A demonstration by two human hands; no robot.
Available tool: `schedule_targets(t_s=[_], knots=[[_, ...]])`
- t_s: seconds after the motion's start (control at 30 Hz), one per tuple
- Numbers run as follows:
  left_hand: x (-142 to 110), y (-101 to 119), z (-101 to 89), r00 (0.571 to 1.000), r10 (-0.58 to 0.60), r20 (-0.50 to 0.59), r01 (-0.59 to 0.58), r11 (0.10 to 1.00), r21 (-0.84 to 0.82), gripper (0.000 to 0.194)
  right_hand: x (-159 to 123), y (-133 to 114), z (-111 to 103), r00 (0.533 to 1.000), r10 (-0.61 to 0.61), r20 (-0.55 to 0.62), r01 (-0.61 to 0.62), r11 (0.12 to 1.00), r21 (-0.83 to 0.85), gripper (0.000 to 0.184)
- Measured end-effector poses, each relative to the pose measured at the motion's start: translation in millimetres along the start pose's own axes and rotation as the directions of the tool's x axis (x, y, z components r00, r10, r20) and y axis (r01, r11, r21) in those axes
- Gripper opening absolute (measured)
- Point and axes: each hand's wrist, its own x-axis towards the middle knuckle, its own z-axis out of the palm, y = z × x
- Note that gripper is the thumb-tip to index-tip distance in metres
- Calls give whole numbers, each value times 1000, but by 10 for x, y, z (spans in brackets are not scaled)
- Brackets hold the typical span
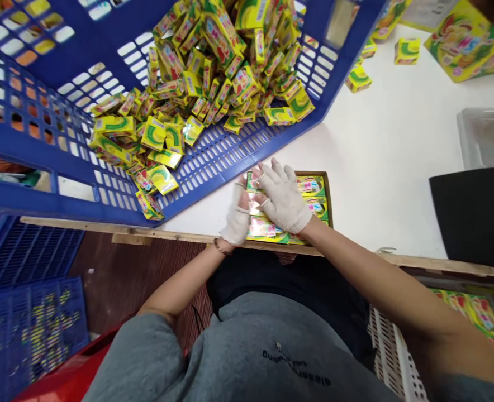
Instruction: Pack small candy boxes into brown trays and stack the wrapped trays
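Cartons (313, 187), small, yellow-green, packed in rows inside shallow cardboard tray (329, 201); white-gloved left hand (237, 218) edge-on against them, white-gloved right hand (284, 195) open, flat on top, both close together. Tipped blue plastic crate (213, 162) heaped with loose cartons (163, 134) just beyond, on white table (381, 139).

2 grips here: left grip (236, 220) & right grip (283, 195), w/ 1 white glove (284, 204) ea. 1 brown tray (329, 201) right under them, w/ lots of small packs (264, 226), too hidden to count. 1 big blue crate (213, 159) just past the grips, w/ too many yellow boxes (205, 84) to count. 3 loose yellow boxes (406, 50) far off to the right. 1 black bin (469, 218) right of the grips. 1 more blue crate (33, 335) left, down low.
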Motion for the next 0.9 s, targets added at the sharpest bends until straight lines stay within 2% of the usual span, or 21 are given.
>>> schedule_targets(t_s=[0.1,0.17,0.23,0.3,0.33,0.4,0.43,0.5,0.63,0.73,0.83,0.9], knots=[[-34,37,109,999,-31,-44,29,998,-56,72,5,-189,42,989,-3,145,27,986,-163,56],[39,6,7,1000,3,-21,-3,1000,-4,72,30,-249,66,983,9,183,32,975,-221,59],[173,-126,-286,998,57,-21,-53,991,126,68,46,-262,82,985,13,172,28,971,-237,61],[328,-355,-731,988,119,-99,-81,941,327,73,41,-251,85,989,10,147,25,973,-232,60],[401,-491,-976,973,151,-174,-64,902,426,77,34,-241,82,991,10,132,20,975,-222,59],[522,-756,-1425,930,153,-333,62,830,554,80,22,-217,68,995,17,101,2,983,-185,55],[571,-866,-1599,919,128,-374,111,824,556,78,23,-200,61,996,22,84,-8,987,-158,52],[655,-1010,-1820,920,64,-387,172,821,544,77,42,-150,48,998,22,58,-17,996,-91,48],[817,-1018,-1959,912,39,-407,192,839,509,75,88,28,17,998,58,-4,-57,992,111,46],[936,-925,-2081,892,52,-449,187,862,471,68,54,161,-73,966,216,-138,-157,924,348,48],[984,-782,-2104,915,34,-402,73,966,249,50,-8,207,-209,906,347,-242,-180,834,522,47],[930,-589,-1906,945,12,-327,0,999,36,55,-12,167,-266,899,368,-239,-165,787,594,47]])
